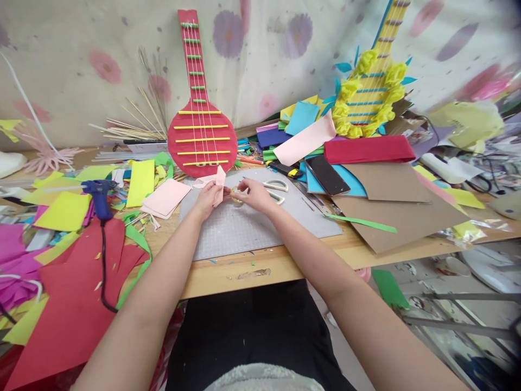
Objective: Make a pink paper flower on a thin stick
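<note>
Pink paper [220, 184] over gray mat [244, 233]
Left hand [207, 200]: fingers closed on the paper. Right hand [255, 195]: fingers curled, just beside; whether anything is gripped cannot be told.

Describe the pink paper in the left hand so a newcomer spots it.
Start at the red banjo-shaped piece with yellow bars, standing upright. Just below its round body in the picture, the left hand grips the pink paper. It is raised and bent; the pink sheets to its left lie flat.
</note>
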Action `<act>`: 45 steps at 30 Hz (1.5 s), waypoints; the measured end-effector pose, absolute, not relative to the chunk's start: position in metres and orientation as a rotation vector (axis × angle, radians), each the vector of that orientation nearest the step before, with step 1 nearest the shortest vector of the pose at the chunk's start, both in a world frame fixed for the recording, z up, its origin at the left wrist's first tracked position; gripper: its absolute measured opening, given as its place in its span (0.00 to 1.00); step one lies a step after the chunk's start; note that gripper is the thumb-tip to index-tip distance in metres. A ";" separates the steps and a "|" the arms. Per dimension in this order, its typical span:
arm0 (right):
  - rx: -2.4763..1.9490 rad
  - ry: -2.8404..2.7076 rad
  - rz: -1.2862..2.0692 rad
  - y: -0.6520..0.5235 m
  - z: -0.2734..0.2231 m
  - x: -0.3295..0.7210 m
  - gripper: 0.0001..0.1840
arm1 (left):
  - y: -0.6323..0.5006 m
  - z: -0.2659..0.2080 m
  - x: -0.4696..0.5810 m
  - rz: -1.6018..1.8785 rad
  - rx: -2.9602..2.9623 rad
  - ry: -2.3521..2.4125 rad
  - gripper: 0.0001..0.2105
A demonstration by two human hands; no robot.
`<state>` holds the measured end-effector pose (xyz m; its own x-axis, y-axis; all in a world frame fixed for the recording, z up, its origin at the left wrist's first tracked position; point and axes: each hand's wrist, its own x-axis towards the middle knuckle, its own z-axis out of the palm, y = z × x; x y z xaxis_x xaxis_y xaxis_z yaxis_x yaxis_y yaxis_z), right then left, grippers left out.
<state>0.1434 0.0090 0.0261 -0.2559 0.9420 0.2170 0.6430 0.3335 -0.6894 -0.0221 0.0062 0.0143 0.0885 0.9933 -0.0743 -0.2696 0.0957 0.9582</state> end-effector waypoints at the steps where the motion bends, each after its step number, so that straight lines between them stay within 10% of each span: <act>1: -1.401 -1.956 0.684 0.006 0.025 0.137 0.14 | 0.005 0.013 -0.021 1.220 0.981 0.996 0.02; 45: -1.214 -1.674 0.801 -0.007 0.004 0.127 0.19 | -0.001 0.006 -0.025 1.252 1.278 1.434 0.06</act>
